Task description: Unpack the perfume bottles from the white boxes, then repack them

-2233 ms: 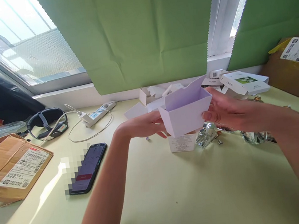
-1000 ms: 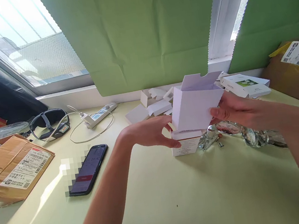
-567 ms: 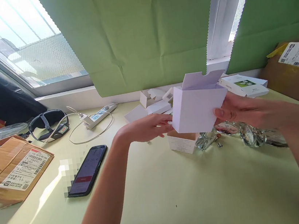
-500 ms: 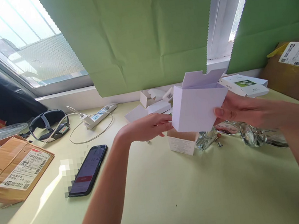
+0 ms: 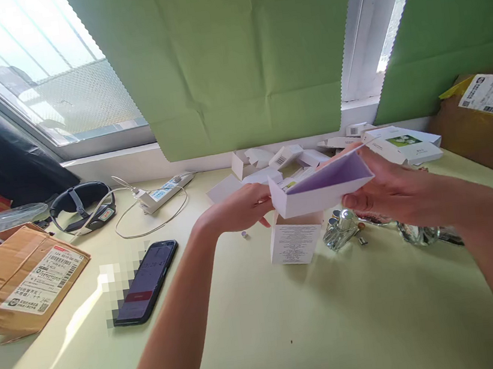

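pale green table, window behind

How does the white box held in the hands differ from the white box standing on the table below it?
The held box is up in the air, tilted nearly flat between the left hand and right hand, its outside plain. The standing box rests upright on the table, untouched, with small print on its front. Both are small white cardboard cartons.
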The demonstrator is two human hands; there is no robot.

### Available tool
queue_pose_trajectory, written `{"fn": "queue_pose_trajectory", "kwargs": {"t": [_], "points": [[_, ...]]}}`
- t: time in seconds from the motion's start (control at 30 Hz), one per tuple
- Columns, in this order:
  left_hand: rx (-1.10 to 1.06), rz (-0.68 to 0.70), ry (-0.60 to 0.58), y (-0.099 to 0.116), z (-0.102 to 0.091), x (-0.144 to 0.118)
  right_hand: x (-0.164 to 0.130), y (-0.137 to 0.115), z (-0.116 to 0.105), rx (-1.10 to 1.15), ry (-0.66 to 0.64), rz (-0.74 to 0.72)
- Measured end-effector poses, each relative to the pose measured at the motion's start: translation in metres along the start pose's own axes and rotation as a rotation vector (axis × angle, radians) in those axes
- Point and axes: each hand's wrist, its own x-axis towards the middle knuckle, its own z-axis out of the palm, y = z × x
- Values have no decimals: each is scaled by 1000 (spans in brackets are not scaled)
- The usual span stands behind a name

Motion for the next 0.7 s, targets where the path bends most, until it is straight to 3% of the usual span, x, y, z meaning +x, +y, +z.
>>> {"fn": "queue_pose_trajectory", "kwargs": {"t": [0.1, 0.23, 0.47, 0.6, 0.7], "points": [[-54, 28, 8, -1, -1, 2, 3, -13, 6, -8, -75, 13], [-110, 41, -30, -2, -1, 2, 0, -15, 4, -62, -58, 72], [-79, -42, -107, -4, -3, -2, 1, 2, -1, -136, -55, 90], [-28, -135, -99, -5, -4, -3, 2, -7, 4, -226, -56, 103], [-72, -52, -126, -5, -3, -3, 3, -16, 10, -308, -26, 82]]}}
